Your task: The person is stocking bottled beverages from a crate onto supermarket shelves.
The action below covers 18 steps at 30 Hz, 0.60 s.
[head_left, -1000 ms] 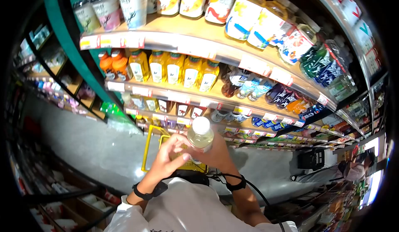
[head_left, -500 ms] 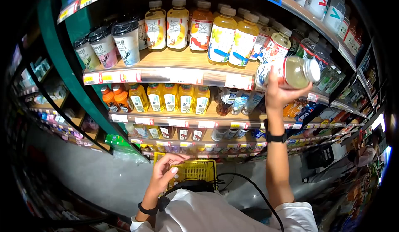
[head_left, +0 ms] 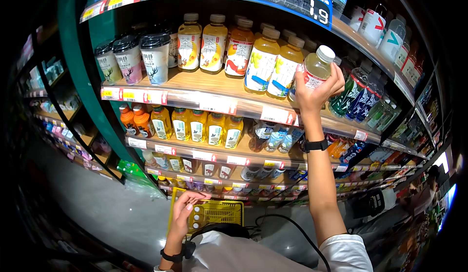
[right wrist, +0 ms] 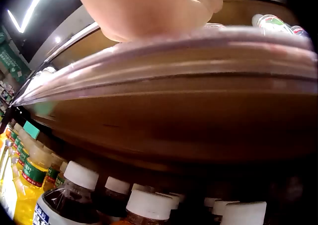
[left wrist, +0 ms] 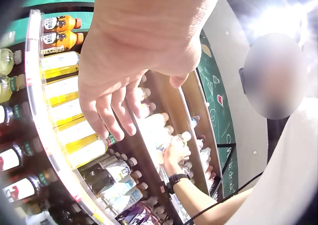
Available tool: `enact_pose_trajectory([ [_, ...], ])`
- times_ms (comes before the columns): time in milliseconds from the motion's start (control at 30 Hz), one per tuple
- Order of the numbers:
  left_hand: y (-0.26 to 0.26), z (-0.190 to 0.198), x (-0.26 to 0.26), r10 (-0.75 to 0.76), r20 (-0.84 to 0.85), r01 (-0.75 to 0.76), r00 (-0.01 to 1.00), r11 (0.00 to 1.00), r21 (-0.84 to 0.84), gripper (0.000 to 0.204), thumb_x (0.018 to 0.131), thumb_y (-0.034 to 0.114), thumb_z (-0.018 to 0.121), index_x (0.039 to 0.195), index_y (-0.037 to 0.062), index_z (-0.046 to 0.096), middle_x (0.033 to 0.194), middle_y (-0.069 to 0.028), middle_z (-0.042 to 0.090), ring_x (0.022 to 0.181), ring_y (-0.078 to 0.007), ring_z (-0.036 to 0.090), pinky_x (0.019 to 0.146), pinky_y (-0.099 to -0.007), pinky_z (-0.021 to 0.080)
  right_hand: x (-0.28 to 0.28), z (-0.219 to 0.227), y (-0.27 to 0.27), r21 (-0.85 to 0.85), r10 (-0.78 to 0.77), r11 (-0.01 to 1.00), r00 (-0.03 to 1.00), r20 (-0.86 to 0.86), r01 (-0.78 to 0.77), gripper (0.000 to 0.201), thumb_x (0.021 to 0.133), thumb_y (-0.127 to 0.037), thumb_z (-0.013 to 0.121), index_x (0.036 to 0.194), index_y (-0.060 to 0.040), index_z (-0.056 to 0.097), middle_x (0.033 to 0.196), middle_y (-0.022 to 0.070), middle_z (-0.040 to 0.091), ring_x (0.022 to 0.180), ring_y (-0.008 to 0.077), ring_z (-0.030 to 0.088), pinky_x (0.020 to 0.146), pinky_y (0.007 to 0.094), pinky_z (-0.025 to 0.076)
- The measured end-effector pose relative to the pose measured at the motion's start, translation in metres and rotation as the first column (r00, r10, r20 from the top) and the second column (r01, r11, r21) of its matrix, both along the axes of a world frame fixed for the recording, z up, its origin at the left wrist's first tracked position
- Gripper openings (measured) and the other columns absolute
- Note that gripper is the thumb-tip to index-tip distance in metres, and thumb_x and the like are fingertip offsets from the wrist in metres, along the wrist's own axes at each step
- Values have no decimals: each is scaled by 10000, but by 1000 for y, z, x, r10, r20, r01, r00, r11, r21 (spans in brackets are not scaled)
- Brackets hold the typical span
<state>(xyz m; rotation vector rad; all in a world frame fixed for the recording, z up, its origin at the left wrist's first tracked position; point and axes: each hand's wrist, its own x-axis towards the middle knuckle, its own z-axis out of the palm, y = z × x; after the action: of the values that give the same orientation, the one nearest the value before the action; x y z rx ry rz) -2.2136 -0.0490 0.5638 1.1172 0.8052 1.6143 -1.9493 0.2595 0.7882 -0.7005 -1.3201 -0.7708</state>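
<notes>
In the head view my right hand [head_left: 319,89] grips a white-capped bottle [head_left: 317,67] of pale drink, upright at the upper shelf, right of two bottles with yellow and blue labels [head_left: 261,67]. The right wrist view has that hand [right wrist: 149,9] at its top, above the shelf edge, with the bottle out of sight. My left hand [head_left: 184,208] hangs over the left side of the yellow basket [head_left: 229,213], holding nothing. Its fingers are loosely bent in the left wrist view, where the hand [left wrist: 134,61] is near the camera.
Lidded cups [head_left: 155,60] stand at the upper shelf's left end. Orange-capped and yellow juice bottles [head_left: 197,126] fill the shelf below. A blue price sign [head_left: 292,1] hangs above. A dark cable [head_left: 292,223] curves beside my right arm. Another person [head_left: 424,194] is at the far right.
The bottle, first in front of my body near both hands, went to the right and up to the shelf in my right hand, and turned from tilted to upright. My left hand stayed low.
</notes>
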Motion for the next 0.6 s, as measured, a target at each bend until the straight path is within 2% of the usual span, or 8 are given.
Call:
enact_pose_trajectory([
  [33,1,-2,3,7,6,-7,1000,1000,3,415,983,314,523,1165,-54,578,1215,-237,668,1181,-293,637,1086,-400,436,0,1,-1,-17,-53,998,998,20,53,813,743,-313,832,1372,17,436,1356,188,416,1266,355,351,1085,518,250],
  [133,3,-5,12,31,16,-31,999,999,-16,408,987,311,524,1157,-56,584,1220,-237,667,1186,-288,632,1088,-397,432,1,-5,-1,-85,-46,995,999,-27,44,794,762,-355,810,1371,8,452,1389,180,391,1323,356,314,1111,528,212],
  [333,14,-19,35,58,40,-55,998,995,-82,483,995,416,511,1142,-35,603,1212,-213,673,1195,-289,627,1007,-387,468,2,-7,1,-202,-64,978,998,-18,59,745,827,-348,747,1385,35,437,1463,205,359,1408,387,267,1156,525,190],
  [467,26,-23,53,64,52,-58,997,993,-106,510,986,442,516,1142,-37,603,1204,-216,673,1179,-298,640,1003,-393,473,4,-9,3,-176,-106,979,994,7,106,845,832,-348,740,1471,54,362,1493,222,352,1428,402,258,1179,549,191],
  [600,32,-26,65,54,62,-45,997,991,-130,515,990,440,523,1152,-43,598,1204,-216,666,1199,-306,633,1011,-394,471,2,-16,4,-207,-200,954,974,105,218,900,877,-456,679,1537,24,301,1570,201,297,1477,407,209,1196,584,143],
])
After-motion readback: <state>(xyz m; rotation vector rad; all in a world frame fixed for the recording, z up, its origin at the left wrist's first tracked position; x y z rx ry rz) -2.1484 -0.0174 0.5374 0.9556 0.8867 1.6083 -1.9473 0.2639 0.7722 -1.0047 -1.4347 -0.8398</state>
